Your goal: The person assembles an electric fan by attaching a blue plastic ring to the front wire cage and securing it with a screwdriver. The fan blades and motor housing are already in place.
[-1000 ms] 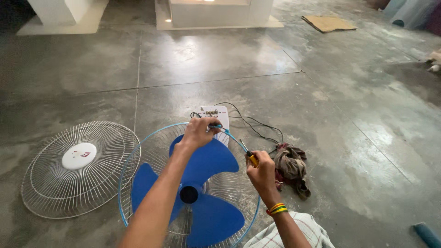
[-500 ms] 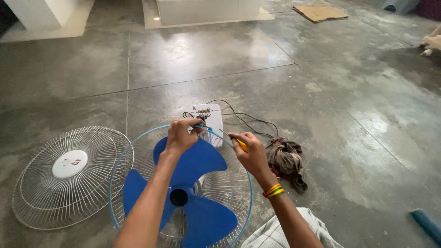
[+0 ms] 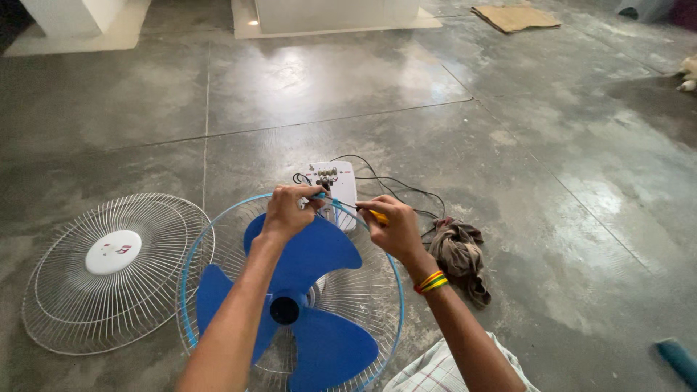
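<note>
Grey polished concrete floor (image 3: 508,145) underneath everything. Lying flat on it, near the bottom of view: round wire rear fan guard with light-blue rim (image 3: 190,268), three-bladed blue plastic fan rotor (image 3: 305,290) still seated at its hub. Just beside, to the left: detached white wire front guard with round white centre cap (image 3: 109,272). Beyond the blue rim: small white plastic control housing (image 3: 341,181), thin black cord (image 3: 406,190) trailing to the right. Crumpled brown rag (image 3: 457,254) near the right wrist.

Left hand (image 3: 287,213) pinched shut on the blue rim at its far edge, close to the housing. Right hand (image 3: 396,229) closed around a yellow-handled screwdriver (image 3: 374,215), slim shaft angled toward the same spot on the rim.

Guard probably light and springy, thin wires likely to bend under pressure; best gripped at the stiffer outer rim, as now. Blades smooth and probably somewhat flexible. Screwdriver rigid, small, best held at the handle.
</note>
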